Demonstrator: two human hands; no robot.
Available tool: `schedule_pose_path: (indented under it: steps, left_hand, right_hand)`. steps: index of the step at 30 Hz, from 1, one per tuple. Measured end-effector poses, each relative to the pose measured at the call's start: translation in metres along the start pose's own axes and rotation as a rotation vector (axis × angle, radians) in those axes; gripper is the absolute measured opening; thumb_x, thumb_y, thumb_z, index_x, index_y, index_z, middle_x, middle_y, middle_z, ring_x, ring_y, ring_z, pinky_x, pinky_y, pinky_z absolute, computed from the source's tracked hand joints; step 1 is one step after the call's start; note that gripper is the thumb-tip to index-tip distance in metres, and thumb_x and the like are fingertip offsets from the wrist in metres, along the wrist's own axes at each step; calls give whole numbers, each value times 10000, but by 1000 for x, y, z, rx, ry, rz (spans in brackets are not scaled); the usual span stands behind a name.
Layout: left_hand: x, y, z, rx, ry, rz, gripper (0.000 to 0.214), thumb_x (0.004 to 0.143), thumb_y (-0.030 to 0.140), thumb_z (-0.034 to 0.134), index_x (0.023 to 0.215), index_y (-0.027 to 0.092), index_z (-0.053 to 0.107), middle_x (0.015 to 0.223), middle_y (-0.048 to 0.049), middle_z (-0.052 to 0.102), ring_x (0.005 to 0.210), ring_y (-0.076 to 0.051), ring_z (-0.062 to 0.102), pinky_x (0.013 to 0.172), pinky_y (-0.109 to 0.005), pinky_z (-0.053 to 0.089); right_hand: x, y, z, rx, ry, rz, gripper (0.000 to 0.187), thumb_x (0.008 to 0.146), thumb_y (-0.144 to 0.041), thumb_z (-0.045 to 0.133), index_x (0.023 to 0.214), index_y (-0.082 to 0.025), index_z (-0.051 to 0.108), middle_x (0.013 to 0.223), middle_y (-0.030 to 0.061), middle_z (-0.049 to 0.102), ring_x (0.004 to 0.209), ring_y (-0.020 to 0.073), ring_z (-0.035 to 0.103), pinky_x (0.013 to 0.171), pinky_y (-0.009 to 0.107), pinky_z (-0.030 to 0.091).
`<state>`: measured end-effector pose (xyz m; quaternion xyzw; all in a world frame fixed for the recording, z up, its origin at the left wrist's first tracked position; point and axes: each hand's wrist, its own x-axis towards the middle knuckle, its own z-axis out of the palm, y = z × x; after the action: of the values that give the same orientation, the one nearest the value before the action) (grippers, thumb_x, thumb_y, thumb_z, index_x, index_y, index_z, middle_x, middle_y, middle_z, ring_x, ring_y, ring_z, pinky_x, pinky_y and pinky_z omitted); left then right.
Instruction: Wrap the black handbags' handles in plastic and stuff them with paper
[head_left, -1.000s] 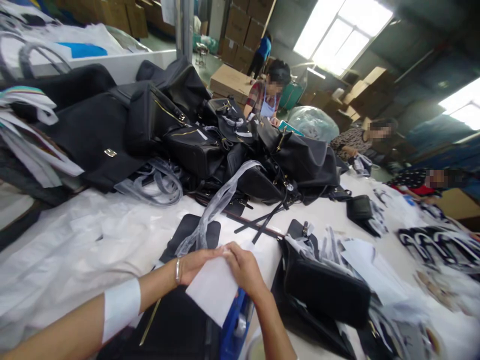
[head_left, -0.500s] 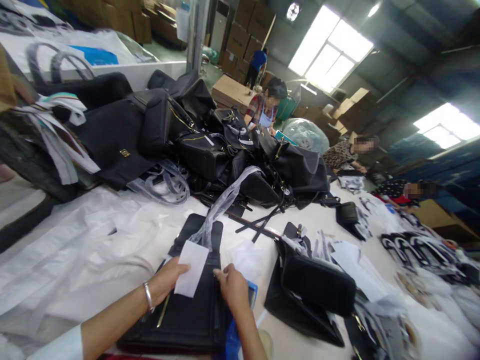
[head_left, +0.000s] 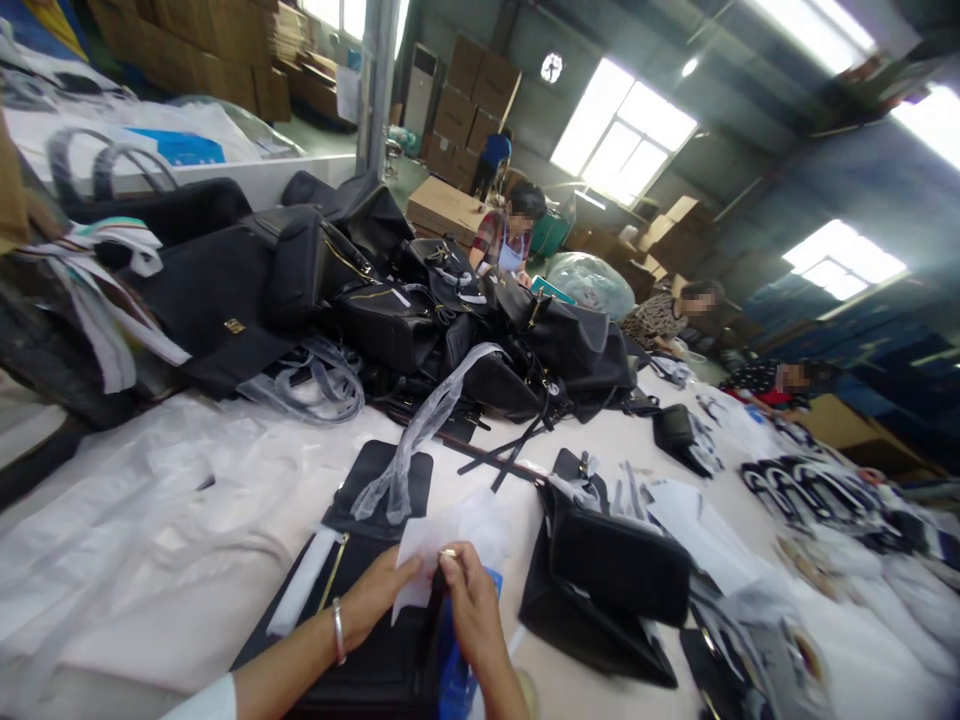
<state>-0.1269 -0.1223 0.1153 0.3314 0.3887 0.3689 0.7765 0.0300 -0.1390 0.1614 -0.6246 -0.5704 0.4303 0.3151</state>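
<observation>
My left hand (head_left: pixel 379 600) and my right hand (head_left: pixel 466 605) meet low in the middle of the view. Both pinch a thin white sheet of paper (head_left: pixel 424 555) around a small gold fitting (head_left: pixel 448 552) of the black bag (head_left: pixel 367 650) lying flat under them. A gold zip line (head_left: pixel 332 572) runs along the bag's left side, beside a white folded strip (head_left: pixel 304 595). A blue object (head_left: pixel 457 670) lies under my right wrist. A clear plastic sleeve (head_left: pixel 420 430) trails from the bag up toward the bag pile.
A heap of black handbags (head_left: pixel 420 310) fills the table's far side. Another black bag (head_left: pixel 611 570) with paper tags sits to the right. Crumpled clear plastic (head_left: pixel 150 500) covers the left. Several people work at the far right, and cardboard boxes (head_left: pixel 472 95) stand behind.
My left hand moved the white sheet from the bag's left part to its middle. My right hand came in to meet it, and both now pinch the sheet at the gold fitting.
</observation>
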Motion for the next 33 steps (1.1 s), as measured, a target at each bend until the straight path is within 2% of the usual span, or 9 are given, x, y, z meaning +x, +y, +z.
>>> schedule_pose_path:
  steps: [3, 5, 7, 9, 12, 15, 20, 26, 33]
  left_hand:
    - [2, -4, 16, -28, -177, 22, 481, 820, 452, 619, 1203, 162, 626, 1150, -100, 681, 1069, -283, 593, 982, -406, 412]
    - [1, -4, 21, -42, -272, 8, 498, 805, 442, 643, 1223, 175, 614, 1167, -92, 673, 1083, -289, 584, 1003, -420, 392]
    - [1, -2, 23, -41, -313, -14, 521, 789, 446, 659, 1233, 177, 607, 1150, -91, 678, 1064, -295, 593, 996, -430, 396]
    - [0, 1, 25, -22, -322, -39, 539, 777, 462, 666, 1226, 169, 611, 1102, -94, 693, 1022, -298, 611, 965, -428, 418]
    - [2, 8, 25, 24, -321, -72, 532, 777, 486, 658, 1196, 159, 630, 1033, -89, 706, 963, -286, 625, 906, -399, 450]
    - [5, 13, 21, 65, -331, -111, 531, 778, 494, 657, 1185, 155, 635, 966, -78, 712, 934, -273, 625, 883, -377, 458]
    - [7, 15, 18, 75, -369, -143, 518, 785, 476, 660, 1190, 154, 632, 977, -76, 707, 942, -268, 625, 867, -355, 464]
    - [3, 3, 26, 36, -356, -125, 528, 792, 503, 641, 1197, 165, 630, 1026, -91, 707, 943, -276, 633, 853, -369, 477]
    - [4, 5, 31, 32, -352, -126, 538, 775, 516, 656, 1188, 172, 645, 1034, -97, 715, 932, -283, 648, 900, -400, 463]
  right_hand:
    - [-4, 0, -14, -166, 90, -69, 188, 912, -324, 456, 853, -229, 607, 799, -5, 641, 780, 165, 598, 716, 253, 427]
    - [-4, 3, -21, -225, 161, -120, 161, 890, -301, 493, 859, -230, 634, 921, 27, 647, 934, 192, 586, 831, 286, 419]
    - [-4, 7, -24, -229, 233, -131, 140, 861, -293, 532, 847, -232, 658, 1111, 57, 613, 1108, 221, 525, 952, 328, 374]
    - [-3, 10, -26, -157, 254, -90, 121, 837, -290, 563, 834, -232, 669, 1213, 57, 575, 1181, 232, 484, 1006, 341, 343]
    - [0, 10, -27, 29, 186, 10, 117, 822, -298, 577, 857, -226, 661, 986, 26, 660, 955, 202, 596, 858, 292, 442]
    - [2, 9, -27, 136, 158, 58, 119, 806, -301, 592, 858, -214, 653, 807, -11, 662, 769, 175, 601, 712, 252, 455]
    - [3, 10, -24, 187, 166, 57, 105, 807, -297, 592, 824, -206, 641, 778, -25, 641, 751, 161, 577, 701, 235, 436]
    - [4, 19, -20, 197, 232, 87, 119, 800, -305, 589, 860, -203, 609, 809, -18, 634, 772, 164, 583, 716, 242, 442]
    - [4, 26, -22, 222, 230, 145, 252, 791, -349, 605, 990, -194, 609, 886, 32, 677, 851, 206, 627, 745, 279, 480]
